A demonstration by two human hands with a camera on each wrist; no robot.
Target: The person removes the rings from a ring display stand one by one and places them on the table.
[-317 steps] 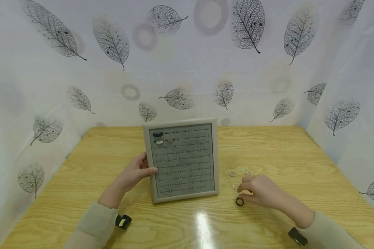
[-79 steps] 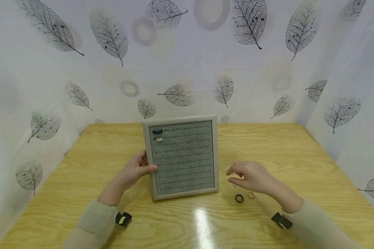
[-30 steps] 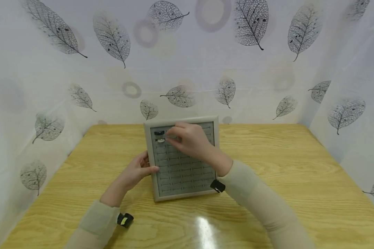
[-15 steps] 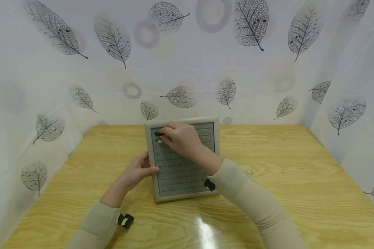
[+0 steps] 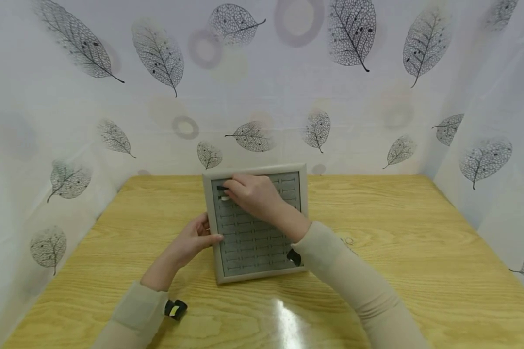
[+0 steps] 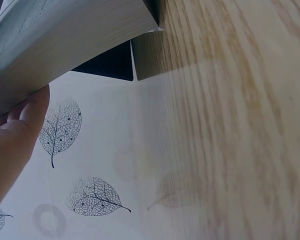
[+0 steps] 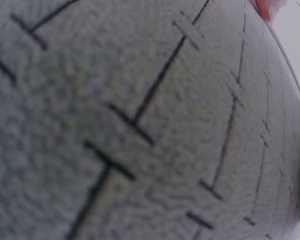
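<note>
A framed grey ring display board point(image 5: 258, 247) stands tilted back on the table, with rows of slots. My left hand point(image 5: 188, 242) grips its left edge, thumb on the front and fingers behind; the left wrist view shows that hand point(image 6: 12, 132) against the frame's side point(image 6: 65, 40). At the upper left slot, my right hand point(image 5: 257, 198) pinches the right end of a black ring point(image 5: 221, 188). Just below sits a white ring point(image 5: 224, 198), partly covered by the fingers. The right wrist view shows mostly the board's slotted padding point(image 7: 155, 165).
A silver ring point(image 5: 350, 241) lies on the wooden table point(image 5: 419, 252) right of the board, beside my right sleeve point(image 5: 345, 271). That forearm hides other rings on the table. A leaf-patterned cloth point(image 5: 270, 97) hangs behind and along both sides.
A copper-coloured ring left the board and lay on the table 2.6 s ago. My right hand has since moved from the loose rings to the board's upper left. The left hand keeps its hold.
</note>
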